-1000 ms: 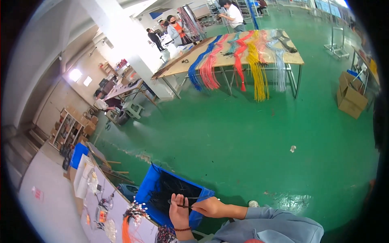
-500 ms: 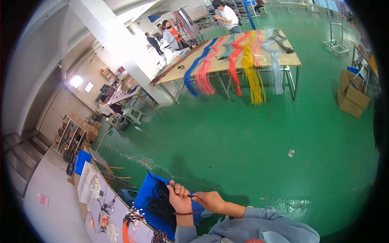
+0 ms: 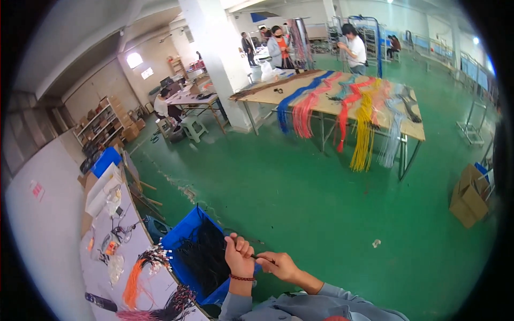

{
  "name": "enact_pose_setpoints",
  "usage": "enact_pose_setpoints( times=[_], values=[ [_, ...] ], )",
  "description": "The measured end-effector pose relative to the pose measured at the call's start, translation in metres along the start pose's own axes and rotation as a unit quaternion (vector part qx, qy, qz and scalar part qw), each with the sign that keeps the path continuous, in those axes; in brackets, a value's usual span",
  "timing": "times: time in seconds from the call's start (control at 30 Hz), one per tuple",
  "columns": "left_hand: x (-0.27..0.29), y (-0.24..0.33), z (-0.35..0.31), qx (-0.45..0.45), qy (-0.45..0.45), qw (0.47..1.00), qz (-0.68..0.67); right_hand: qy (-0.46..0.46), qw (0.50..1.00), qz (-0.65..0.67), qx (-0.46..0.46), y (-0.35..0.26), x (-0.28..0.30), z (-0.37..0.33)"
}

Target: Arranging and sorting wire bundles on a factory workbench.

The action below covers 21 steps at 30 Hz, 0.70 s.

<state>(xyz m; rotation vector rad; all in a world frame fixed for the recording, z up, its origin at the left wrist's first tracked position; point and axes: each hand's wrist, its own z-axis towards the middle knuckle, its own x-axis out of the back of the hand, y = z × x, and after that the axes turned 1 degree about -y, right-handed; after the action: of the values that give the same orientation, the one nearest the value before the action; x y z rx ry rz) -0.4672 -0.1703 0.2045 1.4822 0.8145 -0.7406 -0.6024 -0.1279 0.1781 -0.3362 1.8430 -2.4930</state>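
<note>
My left hand [image 3: 239,258], with a dark red bead bracelet at the wrist, is closed on a thin black cable [image 3: 254,256]. My right hand [image 3: 279,266] pinches the same cable close beside it. The fingers hide most of its length. Both hands are held up at the right edge of a blue bin [image 3: 182,218]. A loose tangle of black cables [image 3: 206,259] fills the bin.
A pale table [image 3: 99,227] at the left bears orange wires [image 3: 135,281], dark wire bundles [image 3: 174,305] and small bags. Farther off, a long table [image 3: 267,96] carries colored wire bundles, with people behind it. A cardboard box [image 3: 467,198] stands at right.
The whole view has shifted, bringing more of the bin and the left table into sight. My hands stay close together on the cable.
</note>
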Motion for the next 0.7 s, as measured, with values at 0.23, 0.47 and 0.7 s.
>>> enact_pose_setpoints(
  times=[0.23,0.47,0.7],
  values=[
    [0.052,0.053,-0.008,-0.08,0.005,0.995,-0.056,-0.1,0.994,-0.041,-0.017,-0.009,-0.071,0.017],
    [0.105,0.129,-0.022,-0.126,0.028,0.987,-0.094,-0.163,0.985,-0.035,0.041,-0.027,-0.156,0.043],
    [0.138,0.173,-0.04,-0.213,0.038,0.969,-0.121,-0.218,0.965,-0.108,0.101,-0.029,-0.205,0.044]
  ],
)
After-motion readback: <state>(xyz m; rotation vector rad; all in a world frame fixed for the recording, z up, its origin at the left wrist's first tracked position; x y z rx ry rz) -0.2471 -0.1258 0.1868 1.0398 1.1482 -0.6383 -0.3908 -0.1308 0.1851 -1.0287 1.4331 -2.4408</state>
